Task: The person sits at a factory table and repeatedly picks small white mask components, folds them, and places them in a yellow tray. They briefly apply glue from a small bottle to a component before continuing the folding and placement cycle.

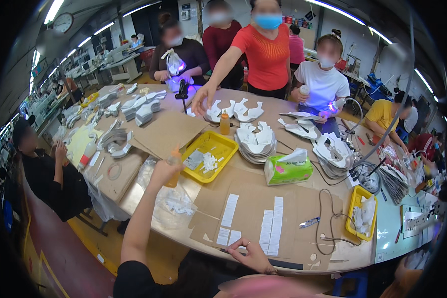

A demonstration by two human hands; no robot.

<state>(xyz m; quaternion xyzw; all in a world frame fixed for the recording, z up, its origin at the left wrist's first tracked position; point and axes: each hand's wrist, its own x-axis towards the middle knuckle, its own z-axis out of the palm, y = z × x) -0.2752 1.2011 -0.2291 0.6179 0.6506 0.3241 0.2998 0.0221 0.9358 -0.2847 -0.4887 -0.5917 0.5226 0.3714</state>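
My left hand (163, 171) is raised over the table's left side and shut on a small orange squeeze bottle (175, 168), just left of a yellow tray (222, 144) that holds white scraps and a grey piece. My right hand (252, 254) rests at the near table edge on a sheet of brown cardboard (251, 198), fingers spread, holding nothing. Its fingertips lie beside the rows of white strips (272, 226) laid on the cardboard; more white strips (228, 214) lie to the left.
Stacks of white cut pieces (256, 141), a green tissue pack (288, 171), another orange bottle (225, 124), snips (309, 222), a looped cable (328, 218) and a second yellow tray (355, 198) crowd the table. Several co-workers surround it; one person's hand (201, 102) reaches onto the far side.
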